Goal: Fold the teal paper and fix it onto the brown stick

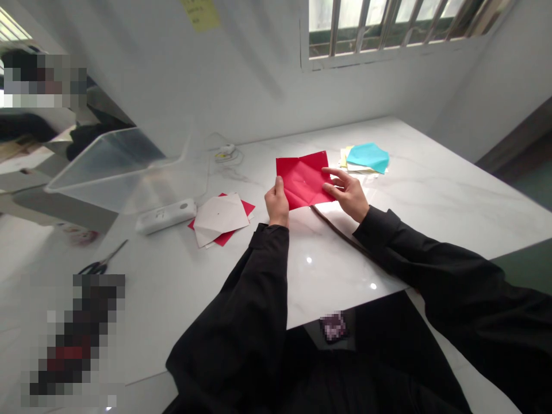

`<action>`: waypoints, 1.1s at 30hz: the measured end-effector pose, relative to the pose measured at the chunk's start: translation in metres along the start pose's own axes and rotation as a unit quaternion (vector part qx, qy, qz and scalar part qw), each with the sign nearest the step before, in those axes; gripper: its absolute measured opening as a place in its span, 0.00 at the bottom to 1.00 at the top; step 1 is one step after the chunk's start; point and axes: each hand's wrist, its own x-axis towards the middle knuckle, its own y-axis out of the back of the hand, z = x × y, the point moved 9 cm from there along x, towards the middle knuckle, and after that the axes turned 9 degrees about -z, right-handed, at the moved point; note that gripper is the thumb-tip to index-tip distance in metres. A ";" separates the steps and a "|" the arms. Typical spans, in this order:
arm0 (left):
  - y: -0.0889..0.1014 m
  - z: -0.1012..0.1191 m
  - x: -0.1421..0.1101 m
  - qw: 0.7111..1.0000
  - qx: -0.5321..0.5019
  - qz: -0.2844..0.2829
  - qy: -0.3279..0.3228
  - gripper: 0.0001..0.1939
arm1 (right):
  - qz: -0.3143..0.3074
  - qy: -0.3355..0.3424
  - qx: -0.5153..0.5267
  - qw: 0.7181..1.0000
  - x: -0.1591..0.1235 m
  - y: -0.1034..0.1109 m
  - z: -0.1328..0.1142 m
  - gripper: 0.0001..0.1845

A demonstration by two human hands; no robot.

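Observation:
A creased sheet of red paper (304, 178) is held up over the white table, between my two hands. My left hand (277, 202) grips its lower left edge, thumb on the front face. At the right edge my right hand (348, 192) has it between thumb and fingers. Fold lines cross the sheet, and its top corners stick up. To the left lies a small pile with a pale paper sheet (221, 218) over red paper (225, 237). Behind my right hand sits another pile topped by light blue paper (368, 157).
A clear plastic bin (129, 167) stands at the table's left, with a white oblong device (166, 217) before it. Scissors (101, 264) lie farther left. A dark strap or cord (340, 233) runs under my right forearm. A small white object with a cable (226, 150) lies near the wall.

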 end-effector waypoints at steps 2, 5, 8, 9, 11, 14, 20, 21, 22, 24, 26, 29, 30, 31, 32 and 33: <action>0.008 0.003 0.001 0.997 0.076 0.019 -0.012 0.30 | -0.009 -0.002 0.008 1.000 0.001 -0.001 0.001 0.34; 0.011 0.016 0.000 0.986 0.157 0.026 -0.050 0.32 | -0.025 0.002 0.017 1.000 0.001 -0.003 -0.001 0.36; 0.008 0.035 -0.005 0.971 0.204 0.029 -0.119 0.25 | -0.029 0.001 0.031 0.999 0.001 -0.004 -0.004 0.37; 0.007 0.041 -0.007 0.967 0.212 0.031 -0.141 0.20 | -0.030 0.000 0.037 0.999 0.001 -0.004 -0.004 0.38; 0.004 0.049 -0.010 0.958 0.224 0.026 -0.175 0.14 | -0.030 -0.004 0.044 0.999 0.001 -0.005 -0.005 0.40; -0.002 0.055 -0.015 0.946 0.249 0.005 -0.206 0.16 | -0.025 -0.015 0.056 0.998 0.001 -0.004 -0.002 0.42; -0.025 0.063 -0.023 0.918 0.272 -0.088 -0.275 0.15 | 0.033 -0.052 0.133 0.989 0.004 0.009 0.021 0.43; -0.029 0.062 -0.023 0.917 0.269 -0.108 -0.273 0.14 | 0.041 -0.053 0.142 0.988 0.004 0.012 0.023 0.43; -0.031 0.059 -0.021 0.920 0.264 -0.123 -0.262 0.13 | 0.045 -0.053 0.146 0.987 0.005 0.013 0.024 0.43; -0.031 0.051 -0.016 0.937 0.241 -0.133 -0.215 0.12 | 0.042 -0.049 0.142 0.988 0.005 0.015 0.023 0.44; -0.026 0.043 -0.009 0.956 0.213 -0.120 -0.164 0.12 | 0.030 -0.043 0.123 0.991 0.005 0.014 0.020 0.45; -0.016 0.038 -0.001 0.968 0.193 -0.096 -0.132 0.11 | -0.009 -0.025 0.088 0.996 0.005 0.008 0.014 0.47; -0.013 0.036 0.001 0.969 0.190 -0.090 -0.130 0.11 | -0.028 -0.019 0.077 0.996 0.006 0.005 0.012 0.48; -0.009 0.035 0.003 0.971 0.185 -0.082 -0.126 0.11 | -0.047 -0.014 0.070 0.996 0.006 0.002 0.011 0.49; -0.006 0.032 0.005 0.974 0.176 -0.072 -0.123 0.10 | -0.063 -0.012 0.066 0.996 0.006 -0.001 0.011 0.50; -0.001 0.030 0.007 0.978 0.162 -0.059 -0.119 0.10 | -0.075 -0.013 0.062 0.995 0.007 -0.003 0.012 0.51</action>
